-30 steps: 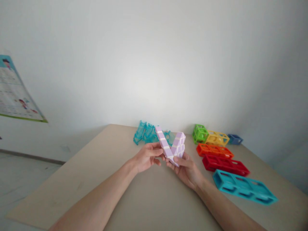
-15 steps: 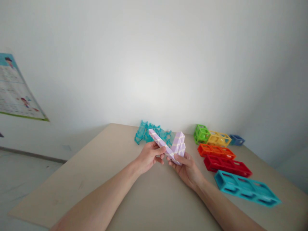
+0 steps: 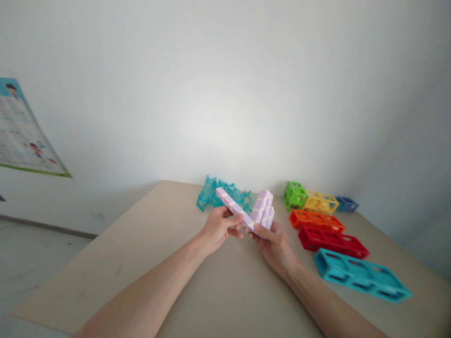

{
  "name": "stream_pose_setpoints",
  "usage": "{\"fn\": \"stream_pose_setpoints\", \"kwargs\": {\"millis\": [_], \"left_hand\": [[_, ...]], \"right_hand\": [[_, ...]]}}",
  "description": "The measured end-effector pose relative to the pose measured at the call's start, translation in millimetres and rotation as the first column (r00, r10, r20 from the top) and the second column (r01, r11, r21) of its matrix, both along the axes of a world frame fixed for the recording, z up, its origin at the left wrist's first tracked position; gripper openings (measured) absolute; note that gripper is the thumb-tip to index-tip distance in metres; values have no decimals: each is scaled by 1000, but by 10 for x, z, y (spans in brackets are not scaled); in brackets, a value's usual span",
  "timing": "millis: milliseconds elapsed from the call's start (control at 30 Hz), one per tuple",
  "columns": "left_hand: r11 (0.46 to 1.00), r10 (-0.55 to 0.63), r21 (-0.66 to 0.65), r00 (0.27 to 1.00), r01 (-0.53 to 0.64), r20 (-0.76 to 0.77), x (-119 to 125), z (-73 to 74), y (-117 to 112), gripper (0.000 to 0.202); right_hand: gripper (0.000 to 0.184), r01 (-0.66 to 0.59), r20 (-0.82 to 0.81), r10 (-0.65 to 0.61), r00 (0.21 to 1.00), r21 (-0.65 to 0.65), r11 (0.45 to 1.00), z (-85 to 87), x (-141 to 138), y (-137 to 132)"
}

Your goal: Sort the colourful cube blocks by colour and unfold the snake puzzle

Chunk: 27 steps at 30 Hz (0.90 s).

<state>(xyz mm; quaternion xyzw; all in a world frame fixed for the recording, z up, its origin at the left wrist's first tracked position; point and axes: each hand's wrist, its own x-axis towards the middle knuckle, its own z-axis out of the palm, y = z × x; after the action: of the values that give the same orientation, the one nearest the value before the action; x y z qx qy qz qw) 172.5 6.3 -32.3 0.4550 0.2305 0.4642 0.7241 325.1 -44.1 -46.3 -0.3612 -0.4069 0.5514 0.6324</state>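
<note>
Both my hands hold a lilac and white snake puzzle, made of linked wedge segments, above the middle of the table. One straight arm of it points up and to the left; the other end is folded into a compact, stepped block on the right. My left hand pinches the straight arm between thumb and fingers. Around the lower bend and the base of the folded block, my right hand is closed, its thumb lying across the front. Part of the puzzle is hidden behind the fingers.
Translucent teal plastic pieces lie behind the puzzle by the wall. At right stand open-frame blocks: green, yellow, dark blue, orange, red and turquoise. A poster hangs at left.
The folded block has tilted slightly up and to the right in my right hand, and the bend has lifted a little. My left hand keeps nearly the same grip on the straight arm.
</note>
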Motion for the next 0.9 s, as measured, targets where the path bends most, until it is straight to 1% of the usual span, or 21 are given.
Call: {"fn": "stream_pose_setpoints", "kwargs": {"millis": [133, 233, 300, 367, 433, 500, 567, 633, 700, 767, 900], "left_hand": [[997, 67, 52, 997, -65, -48, 3, 18, -7, 31], [991, 95, 99, 992, -87, -78, 5, 38, -13, 29], [986, 143, 103, 985, -133, -100, 22, 50, -27, 30], [974, 214, 103, 968, -201, -133, 51, 57, -46, 32], [962, 264, 112, 950, -248, -165, 78, 58, -62, 32], [959, 275, 118, 945, -257, -177, 92, 51, -71, 32], [966, 249, 112, 952, -232, -178, 93, 38, -72, 33], [982, 172, 113, 965, -152, -196, 88, 19, -72, 34], [991, 74, 126, 970, -45, -232, 85, -3, -74, 35], [989, 26, 145, 967, 11, -255, 86, -24, -75, 35], [984, 68, 173, 971, -29, -229, 87, -50, -67, 36]], "right_hand": [[39, 75, -13, -74, 997, 67, 995, -55, 7, 32], [40, 143, 61, -150, 987, 112, 983, -90, 15, 52], [42, 236, 146, -254, 956, 132, 963, -91, 23, 55], [45, 326, 246, -354, 903, 146, 934, -79, 33, 51], [46, 370, 323, -400, 858, 152, 916, -69, 45, 45], [44, 353, 336, -383, 861, 147, 924, -74, 51, 44], [41, 297, 260, -322, 910, 129, 946, -91, 47, 47], [38, 222, 137, -235, 962, 107, 969, -109, 36, 50], [35, 164, 43, -168, 985, 87, 983, -120, 28, 54], [32, 154, 16, -156, 988, 64, 986, -126, 30, 60], [29, 200, 35, -201, 979, 39, 979, -142, 51, 79]]}}
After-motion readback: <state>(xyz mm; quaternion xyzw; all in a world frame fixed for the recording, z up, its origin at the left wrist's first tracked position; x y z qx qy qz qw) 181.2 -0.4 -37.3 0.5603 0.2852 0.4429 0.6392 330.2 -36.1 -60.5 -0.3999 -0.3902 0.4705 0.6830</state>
